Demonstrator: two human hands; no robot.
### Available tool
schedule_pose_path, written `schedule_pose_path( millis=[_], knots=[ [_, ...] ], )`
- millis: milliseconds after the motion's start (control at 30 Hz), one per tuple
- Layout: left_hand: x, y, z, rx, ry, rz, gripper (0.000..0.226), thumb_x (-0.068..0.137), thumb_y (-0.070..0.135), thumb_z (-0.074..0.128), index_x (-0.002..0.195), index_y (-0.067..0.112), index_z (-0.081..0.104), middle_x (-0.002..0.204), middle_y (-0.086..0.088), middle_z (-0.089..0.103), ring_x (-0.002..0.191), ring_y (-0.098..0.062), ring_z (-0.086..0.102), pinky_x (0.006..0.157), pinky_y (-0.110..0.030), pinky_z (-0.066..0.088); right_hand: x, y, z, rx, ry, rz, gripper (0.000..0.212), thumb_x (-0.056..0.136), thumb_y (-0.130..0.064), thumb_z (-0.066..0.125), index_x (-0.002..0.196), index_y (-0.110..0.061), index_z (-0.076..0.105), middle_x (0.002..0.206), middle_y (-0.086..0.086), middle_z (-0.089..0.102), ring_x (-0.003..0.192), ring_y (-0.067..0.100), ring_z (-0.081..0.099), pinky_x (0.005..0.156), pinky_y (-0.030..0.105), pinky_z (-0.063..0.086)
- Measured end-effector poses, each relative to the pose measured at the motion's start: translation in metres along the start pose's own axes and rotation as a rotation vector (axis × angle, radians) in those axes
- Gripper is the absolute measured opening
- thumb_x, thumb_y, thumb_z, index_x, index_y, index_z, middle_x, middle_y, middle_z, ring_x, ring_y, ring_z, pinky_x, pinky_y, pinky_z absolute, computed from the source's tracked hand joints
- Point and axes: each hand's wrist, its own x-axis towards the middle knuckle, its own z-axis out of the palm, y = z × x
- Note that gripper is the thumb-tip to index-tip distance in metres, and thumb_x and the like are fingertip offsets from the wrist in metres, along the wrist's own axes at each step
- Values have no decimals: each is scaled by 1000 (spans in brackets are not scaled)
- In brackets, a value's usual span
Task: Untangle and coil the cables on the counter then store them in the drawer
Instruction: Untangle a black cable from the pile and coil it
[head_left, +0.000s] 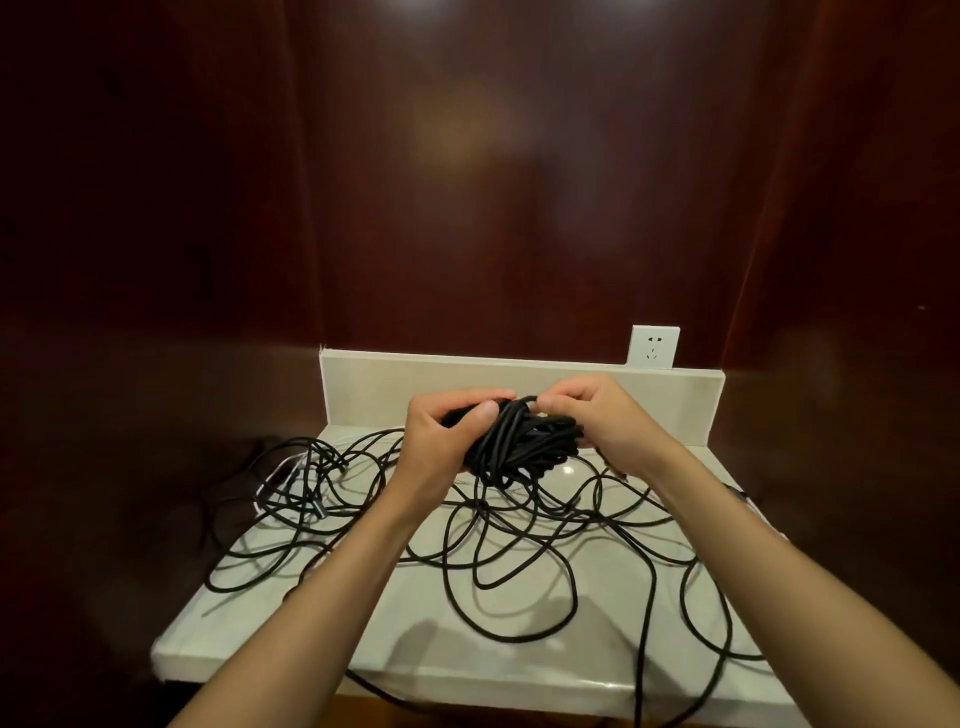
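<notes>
Head view | left hand (441, 441) grips cable bundle (524, 441) above counter (291, 623); right hand (597, 415) pinches its top loop | loose cables (519, 545) sprawl beneath bundle | likely limp, light, springy; hold bundle's middle

There were two hands (441, 436) (597, 421), one coiled bundle (524, 441), one desk (291, 618), one wall socket (653, 347); the loose cables (519, 545) were too tangled to count.

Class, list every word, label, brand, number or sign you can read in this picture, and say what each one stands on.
None can be read.
The white wall socket shows only its pin holes, no lettering.
The black cables, the coiled bundle held by the left hand and right hand, and the white counter bear no visible print.
</notes>
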Motion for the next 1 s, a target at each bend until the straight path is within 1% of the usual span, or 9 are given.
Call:
schedule_pose_path(
  millis=[67, 167, 333, 400, 533, 667, 800, 900, 1000],
  knots=[
    [-1, 2, -1, 19, 20, 71, 24, 76, 28, 66, 95, 20, 79, 94, 4, 79, 90, -13, 75, 77, -23, 57, -1, 2, 4, 94, -56, 94, 28, 88, -43, 67, 72, -20, 75, 67, 14, 48, 62, 25, 39, 58, 31, 28],
    [0, 4, -3, 139, -14, 176, 28, 80, 13, 68, 105, 22, 73, 95, 16, 76, 90, -4, 72, 81, -17, 53, -3, 0, 6, 224, -164, 243, 36, 86, -50, 57, 83, -15, 64, 60, 1, 39, 48, 9, 29, 47, 24, 12],
    [4, -3, -12, 236, -18, 280, 17, 77, 23, 68, 89, 30, 58, 75, -1, 62, 64, -19, 57, 61, -32, 49, -12, -13, 12, 395, -301, 442, 40, 97, -46, 47, 112, -14, 66, 92, 12, 70, 65, 27, 69, 42, 19, 7],
    [4, -9, -16, 315, -68, 327, 19, 77, 25, 68, 87, 27, 52, 76, -3, 59, 65, -29, 56, 58, -41, 49, -15, -16, 13, 480, -320, 485, 41, 95, -44, 47, 115, -12, 64, 96, 16, 72, 72, 34, 74, 40, 17, 8],
    [6, -18, -20, 468, -192, 357, 24, 78, 30, 63, 92, 34, 45, 87, 4, 58, 71, -23, 54, 60, -47, 48, -17, -14, 14, 505, -243, 444, 42, 86, -38, 55, 113, -7, 61, 88, 18, 71, 71, 31, 73, 35, 14, 14],
    [10, -22, -21, 388, -170, 202, 34, 74, 37, 58, 106, 44, 47, 99, 0, 59, 83, -19, 57, 72, -48, 51, -15, -10, 12, 304, -176, 249, 38, 89, -36, 63, 117, -10, 68, 95, 17, 70, 79, 27, 72, 42, 23, 21],
    [12, -12, -12, 155, -85, -135, 53, 87, 56, 45, 131, 28, 53, 126, -3, 61, 110, -22, 65, 76, -36, 59, -14, -12, 15, 118, 7, 8, 31, 91, -15, 67, 122, -18, 70, 108, 3, 76, 102, 18, 71, 78, 26, 57],
    [17, 1, -6, -118, -104, -561, 61, 88, 61, 57, 126, 14, 64, 124, -19, 67, 108, -34, 70, 68, -45, 60, -16, -9, 20, -128, 74, -194, 37, 85, -9, 74, 116, -27, 71, 105, -10, 75, 101, 4, 69, 89, 23, 55],
    [19, 7, -6, -65, -167, -704, 64, 84, 64, 57, 115, 9, 72, 109, -16, 75, 95, -28, 75, 68, -43, 62, -18, -3, 25, -382, 101, -222, 47, 77, -28, 80, 123, -26, 70, 116, -12, 72, 107, -4, 65, 99, 29, 52]
  ],
)
